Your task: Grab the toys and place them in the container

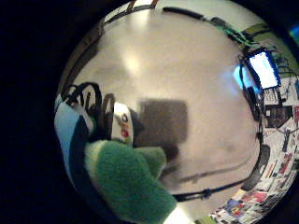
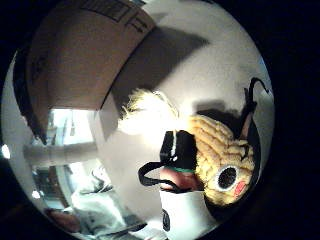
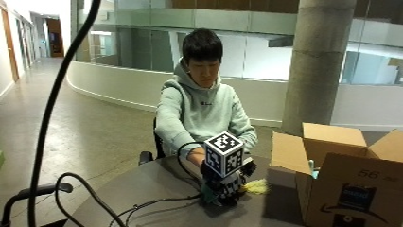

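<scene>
Right hand (image 3: 223,182): low over the bench (image 3: 138,189), fingers curled round a toy (image 3: 255,187).
Toy: yellow and green plush, held in that hand just above the bench.
Box (image 3: 340,179): open, beside the hand.

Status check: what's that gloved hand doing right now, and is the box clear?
Right hand grips a plush toy on the table. Cardboard box open beside it. Nothing between them.

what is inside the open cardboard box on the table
Cannot tell: the open cardboard box shows only raised flaps and outer walls, which cover its inside. The gloved right hand holds a green and yellow plush toy beside it.
</scene>
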{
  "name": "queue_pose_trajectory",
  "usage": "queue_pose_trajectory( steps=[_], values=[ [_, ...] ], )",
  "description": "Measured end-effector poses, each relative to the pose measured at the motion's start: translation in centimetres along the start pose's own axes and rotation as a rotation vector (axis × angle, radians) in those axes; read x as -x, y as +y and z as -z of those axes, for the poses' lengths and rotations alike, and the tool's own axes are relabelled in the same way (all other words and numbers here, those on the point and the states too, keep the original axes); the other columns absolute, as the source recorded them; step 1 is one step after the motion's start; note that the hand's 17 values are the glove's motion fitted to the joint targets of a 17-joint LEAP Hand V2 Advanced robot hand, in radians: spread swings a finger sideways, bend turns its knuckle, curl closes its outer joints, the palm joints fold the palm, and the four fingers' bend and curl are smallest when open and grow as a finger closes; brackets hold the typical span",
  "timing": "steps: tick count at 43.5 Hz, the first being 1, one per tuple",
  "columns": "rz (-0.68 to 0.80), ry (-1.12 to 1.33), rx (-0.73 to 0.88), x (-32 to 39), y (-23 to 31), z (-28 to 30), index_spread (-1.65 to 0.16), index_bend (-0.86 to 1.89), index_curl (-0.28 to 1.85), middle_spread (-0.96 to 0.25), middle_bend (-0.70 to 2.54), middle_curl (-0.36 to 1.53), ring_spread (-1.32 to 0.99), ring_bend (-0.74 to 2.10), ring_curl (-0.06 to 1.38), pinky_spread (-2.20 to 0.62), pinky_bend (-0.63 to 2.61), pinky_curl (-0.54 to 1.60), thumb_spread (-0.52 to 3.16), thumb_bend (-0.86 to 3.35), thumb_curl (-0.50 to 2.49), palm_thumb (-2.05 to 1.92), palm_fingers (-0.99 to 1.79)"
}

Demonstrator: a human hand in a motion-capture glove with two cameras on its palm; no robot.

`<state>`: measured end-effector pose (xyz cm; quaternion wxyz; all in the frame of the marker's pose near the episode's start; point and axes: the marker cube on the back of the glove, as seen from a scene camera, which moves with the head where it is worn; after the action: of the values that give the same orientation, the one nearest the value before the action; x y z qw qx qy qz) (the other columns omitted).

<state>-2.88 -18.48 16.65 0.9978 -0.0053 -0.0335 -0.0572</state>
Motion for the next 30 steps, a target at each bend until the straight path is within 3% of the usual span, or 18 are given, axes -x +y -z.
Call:
queue_pose_trajectory(
  steps=[5, 12, 30],
  values=[
    [0.002, -0.046, 0.145, 1.3, 1.8, 1.0, -0.04, 1.05, 0.67, -0.08, 1.26, 0.65, -0.22, 1.45, 0.50, -0.35, 0.93, 0.52, 1.26, 0.12, 0.47, 0.49, 1.27],
    [-0.003, -0.025, 0.193, 2.4, 4.1, 4.8, -0.04, 1.13, 0.71, -0.08, 1.31, 0.67, -0.23, 1.49, 0.53, -0.36, 0.99, 0.57, 1.27, 0.10, 0.48, 0.48, 1.20],
    [0.117, -0.197, -0.085, 10.8, 3.5, 21.2, -0.02, 1.22, 0.74, -0.07, 1.37, 0.70, -0.23, 1.53, 0.56, -0.38, 1.01, 0.63, 1.29, 0.05, 0.51, 0.49, 1.15]
  ],
)
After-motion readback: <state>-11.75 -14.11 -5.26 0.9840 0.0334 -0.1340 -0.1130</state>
